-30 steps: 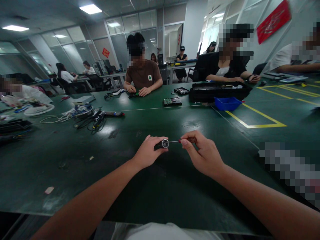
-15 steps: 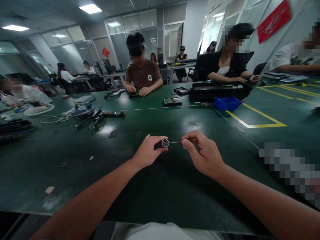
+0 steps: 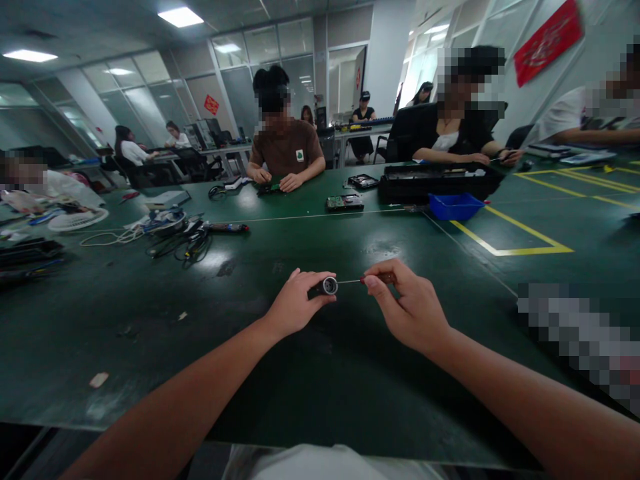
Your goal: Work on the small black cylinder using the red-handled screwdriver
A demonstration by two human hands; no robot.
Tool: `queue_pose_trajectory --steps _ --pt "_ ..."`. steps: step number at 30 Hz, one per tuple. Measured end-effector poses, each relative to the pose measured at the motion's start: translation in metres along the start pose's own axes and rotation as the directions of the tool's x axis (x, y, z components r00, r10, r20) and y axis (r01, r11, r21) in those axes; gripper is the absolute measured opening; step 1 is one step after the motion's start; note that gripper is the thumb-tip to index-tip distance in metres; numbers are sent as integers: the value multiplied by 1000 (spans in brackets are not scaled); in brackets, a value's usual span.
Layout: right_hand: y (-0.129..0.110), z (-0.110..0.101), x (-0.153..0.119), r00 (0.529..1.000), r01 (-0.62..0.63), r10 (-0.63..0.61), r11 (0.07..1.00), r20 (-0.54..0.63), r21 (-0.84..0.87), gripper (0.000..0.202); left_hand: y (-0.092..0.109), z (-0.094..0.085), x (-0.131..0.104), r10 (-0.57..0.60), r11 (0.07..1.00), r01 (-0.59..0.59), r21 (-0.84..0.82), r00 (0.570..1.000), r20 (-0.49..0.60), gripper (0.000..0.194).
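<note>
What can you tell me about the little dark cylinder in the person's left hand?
The dark cylinder is short and round, with a blackish body and a bright, silvery, metal-looking ring at the end facing the camera. Inside the ring are small details too fine to make out. The left hand grips it, hiding much of its body, over the green tabletop. From the right, a thin tool reaches its ringed end; whether the tip enters it cannot be told.

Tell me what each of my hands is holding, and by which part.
Your left hand holds a dark cylinder by its sides, near the silver-ringed end. Your right hand holds what looks like a screwdriver by its handle.
</note>
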State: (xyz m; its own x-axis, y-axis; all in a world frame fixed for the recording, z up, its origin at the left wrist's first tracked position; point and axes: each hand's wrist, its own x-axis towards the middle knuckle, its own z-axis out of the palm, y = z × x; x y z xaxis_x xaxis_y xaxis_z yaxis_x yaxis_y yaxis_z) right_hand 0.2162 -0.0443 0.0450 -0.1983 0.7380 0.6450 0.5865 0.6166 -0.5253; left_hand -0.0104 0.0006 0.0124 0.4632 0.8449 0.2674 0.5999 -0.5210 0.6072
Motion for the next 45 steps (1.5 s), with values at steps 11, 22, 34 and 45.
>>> queue_pose_trajectory --steps 11,22,34,45 --pt "0 -1 -1 1000 -11 11 999 25 30 9 1 0 1 -8 1000 8 22 1000 4 41" --pt "1 0 -2 1000 -7 7 1000 26 24 8 1 0 1 1 1000 -1 9 1000 4 40" --pt "-1 -1 0 999 -15 15 1000 30 23 10 1 0 1 -3 1000 3 8 1000 2 41" --pt "1 1 -1 999 -34 33 999 37 22 11 2 0 1 -5 1000 5 3 1000 1 40"
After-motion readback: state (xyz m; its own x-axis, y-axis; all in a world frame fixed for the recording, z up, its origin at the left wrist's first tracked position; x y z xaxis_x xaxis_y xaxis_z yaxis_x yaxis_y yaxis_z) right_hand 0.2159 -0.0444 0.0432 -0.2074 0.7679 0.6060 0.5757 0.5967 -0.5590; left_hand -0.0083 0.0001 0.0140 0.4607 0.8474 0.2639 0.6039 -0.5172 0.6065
